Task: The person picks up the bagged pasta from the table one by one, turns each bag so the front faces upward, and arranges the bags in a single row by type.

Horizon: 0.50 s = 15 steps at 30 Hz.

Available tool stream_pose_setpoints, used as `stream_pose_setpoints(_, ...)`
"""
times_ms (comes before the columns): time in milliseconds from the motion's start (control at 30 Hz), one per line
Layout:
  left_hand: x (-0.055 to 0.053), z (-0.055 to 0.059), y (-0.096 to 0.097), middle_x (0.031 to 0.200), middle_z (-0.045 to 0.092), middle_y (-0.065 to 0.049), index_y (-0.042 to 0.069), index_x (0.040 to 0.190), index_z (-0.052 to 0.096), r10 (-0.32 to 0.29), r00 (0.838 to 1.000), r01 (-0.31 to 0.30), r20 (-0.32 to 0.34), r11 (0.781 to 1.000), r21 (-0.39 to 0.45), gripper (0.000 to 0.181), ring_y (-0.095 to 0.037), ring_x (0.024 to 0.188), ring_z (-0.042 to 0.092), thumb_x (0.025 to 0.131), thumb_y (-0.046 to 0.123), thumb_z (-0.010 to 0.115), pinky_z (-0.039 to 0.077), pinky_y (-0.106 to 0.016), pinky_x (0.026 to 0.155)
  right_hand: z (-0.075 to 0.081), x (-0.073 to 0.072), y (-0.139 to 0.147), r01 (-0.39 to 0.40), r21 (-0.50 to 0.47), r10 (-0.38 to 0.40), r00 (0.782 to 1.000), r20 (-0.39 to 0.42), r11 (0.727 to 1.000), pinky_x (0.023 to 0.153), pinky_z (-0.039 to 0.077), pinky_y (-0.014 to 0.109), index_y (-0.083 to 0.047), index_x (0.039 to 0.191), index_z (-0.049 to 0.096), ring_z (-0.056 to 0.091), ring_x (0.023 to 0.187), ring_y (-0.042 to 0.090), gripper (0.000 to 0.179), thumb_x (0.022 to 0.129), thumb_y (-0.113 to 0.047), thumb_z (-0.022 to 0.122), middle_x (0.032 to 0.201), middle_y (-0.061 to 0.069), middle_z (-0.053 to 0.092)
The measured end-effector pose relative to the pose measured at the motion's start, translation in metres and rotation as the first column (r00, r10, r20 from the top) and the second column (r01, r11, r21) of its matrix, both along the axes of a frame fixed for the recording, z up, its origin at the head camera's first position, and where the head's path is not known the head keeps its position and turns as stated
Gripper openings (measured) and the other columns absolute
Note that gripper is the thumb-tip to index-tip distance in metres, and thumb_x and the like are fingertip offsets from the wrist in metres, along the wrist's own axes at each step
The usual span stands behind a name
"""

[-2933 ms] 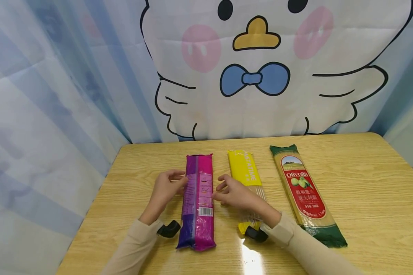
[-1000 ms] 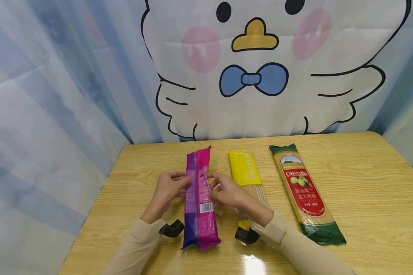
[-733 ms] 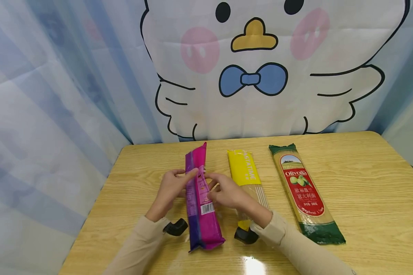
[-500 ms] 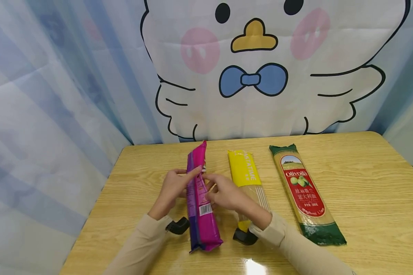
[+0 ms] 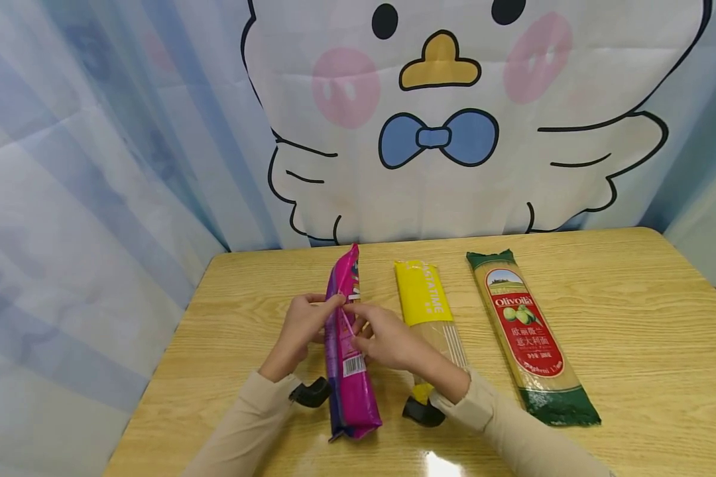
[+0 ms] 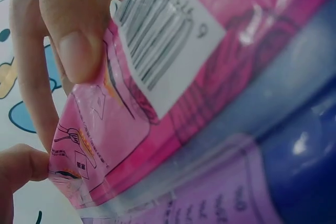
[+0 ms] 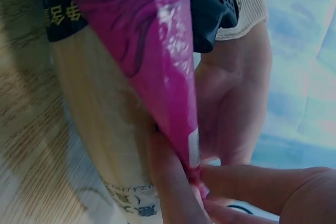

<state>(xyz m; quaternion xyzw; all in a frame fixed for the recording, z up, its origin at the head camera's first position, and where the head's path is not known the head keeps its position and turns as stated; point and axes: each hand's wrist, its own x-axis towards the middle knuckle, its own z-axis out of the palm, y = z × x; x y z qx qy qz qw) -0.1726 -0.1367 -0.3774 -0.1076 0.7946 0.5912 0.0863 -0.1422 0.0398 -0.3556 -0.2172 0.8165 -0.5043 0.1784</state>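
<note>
A pink and purple spaghetti packet point(image 5: 358, 401) stands tilted on its long edge at the left middle of the table. My left hand point(image 5: 301, 326) grips it from the left, thumb on the upper edge. From the right, my right hand point(image 5: 386, 336) pinches the pink film beside the barcode, thumb and forefinger bent on it. The film is drawn up into a fold between the two hands in the left wrist view, with the barcode point(image 6: 168, 40) near the right thumb. Pale strands show through the packet's clear side point(image 7: 105, 98) in the right wrist view.
A yellow spaghetti packet point(image 5: 425, 291) lies under and beyond the right forearm. Farther right is a green-ended Olivoilà spaghetti packet point(image 5: 528, 324) with a red label. Behind the wooden table point(image 5: 644, 331) hangs a cartoon-printed curtain point(image 5: 441, 199).
The spaghetti packet lay flat with its back up; it has been tipped up onto its edge. The left thumb has moved onto its top edge, and the right hand has moved left onto the film.
</note>
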Motion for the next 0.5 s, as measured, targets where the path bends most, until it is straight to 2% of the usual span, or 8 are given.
stream_pose_setpoints(233, -0.002, 0.000, -0.003, 0.099, 0.070, -0.018, -0.006, 0.131, 0.052, -0.005, 1.000, 0.005, -0.001, 0.999, 0.049, 0.063, -0.014, 0.068, 0.068, 0.090, 0.039, 0.067, 0.060, -0.032, 0.057, -0.003, -0.003, 0.009, 0.020, -0.061, -0.016, 0.998, 0.063, 0.998, 0.067, 0.062, 0.041, 0.002, 0.142, 0.046, 0.064, 0.080, 0.021, 0.049, 0.097, -0.008, 0.062, 0.105, 0.016, 0.060)
stream_pose_setpoints(333, -0.001, 0.003, -0.004, 0.100, 0.070, -0.017, -0.006, 0.133, 0.051, -0.004, 1.000, 0.005, -0.002, 0.997, 0.077, 0.064, -0.015, 0.073, 0.069, 0.091, 0.040, 0.067, 0.059, -0.031, 0.056, -0.003, -0.005, 0.014, 0.062, -0.067, -0.057, 0.995, 0.085, 0.996, 0.072, 0.062, 0.041, 0.002, 0.139, 0.048, 0.065, 0.085, 0.023, 0.047, 0.098, -0.014, 0.062, 0.108, 0.016, 0.060)
stream_pose_setpoints(500, -0.001, 0.008, -0.005, 0.105, 0.069, -0.017, -0.005, 0.133, 0.051, 0.007, 1.000, -0.008, 0.005, 0.993, 0.121, 0.064, -0.016, 0.076, 0.069, 0.090, 0.040, 0.068, 0.056, -0.026, 0.052, -0.008, -0.010, 0.018, 0.095, -0.097, -0.080, 0.986, 0.149, 0.991, 0.081, 0.061, 0.043, 0.005, 0.141, 0.044, 0.066, 0.097, 0.026, 0.052, 0.098, -0.019, 0.063, 0.117, 0.020, 0.059)
